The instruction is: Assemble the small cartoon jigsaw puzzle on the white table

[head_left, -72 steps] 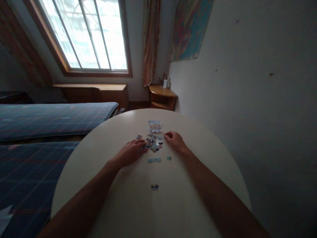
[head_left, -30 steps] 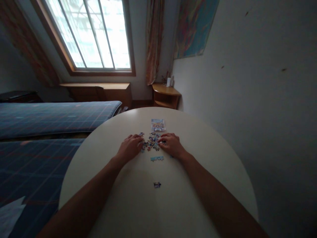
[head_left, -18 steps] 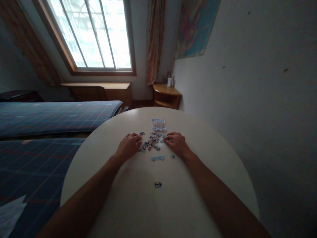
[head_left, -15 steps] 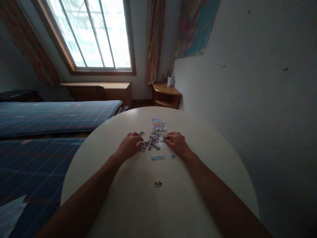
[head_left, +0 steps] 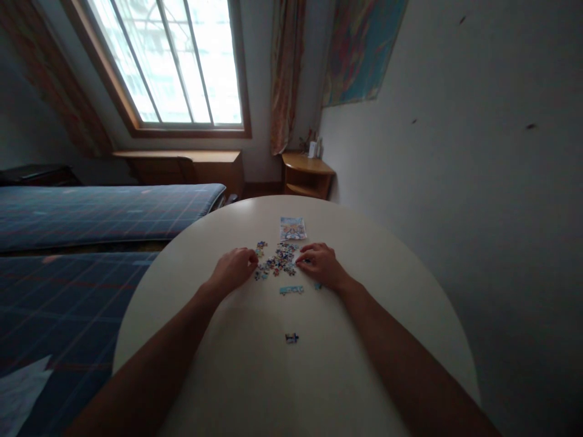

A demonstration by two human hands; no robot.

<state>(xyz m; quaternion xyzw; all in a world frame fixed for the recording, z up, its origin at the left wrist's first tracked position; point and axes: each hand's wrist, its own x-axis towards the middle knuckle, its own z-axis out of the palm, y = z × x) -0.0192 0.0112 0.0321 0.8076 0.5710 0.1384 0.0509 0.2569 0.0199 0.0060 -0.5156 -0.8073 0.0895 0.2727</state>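
Both my hands have drawn back in toward the heap since a moment ago, the right one sliding left onto its edge.

That heap of loose puzzle pieces [head_left: 277,262] lies past the middle of the round table [head_left: 218,364], stretched crosswise between my hands, with its long axis running left to right and a little away from me on the right. I judge it sits there so either hand can pick from it.

My left hand [head_left: 233,269] rests knuckles up at the left end, fingers curled, their tips touching the nearest pieces; whether it pinches one I cannot tell. My right hand [head_left: 320,263] lies at the right end, fingers bent down onto the pieces, and may nip one between thumb and forefinger, though that is too small to be sure.

Nearer me, just apart from the heap, a joined strip [head_left: 291,290] lies crosswise, and a single blue piece [head_left: 317,285] peeks out beside my right wrist. A small dark cluster [head_left: 291,338] sits alone, well nearer still.

Beyond the heap lies the reference picture [head_left: 292,228], flat, probably kept there for checking.
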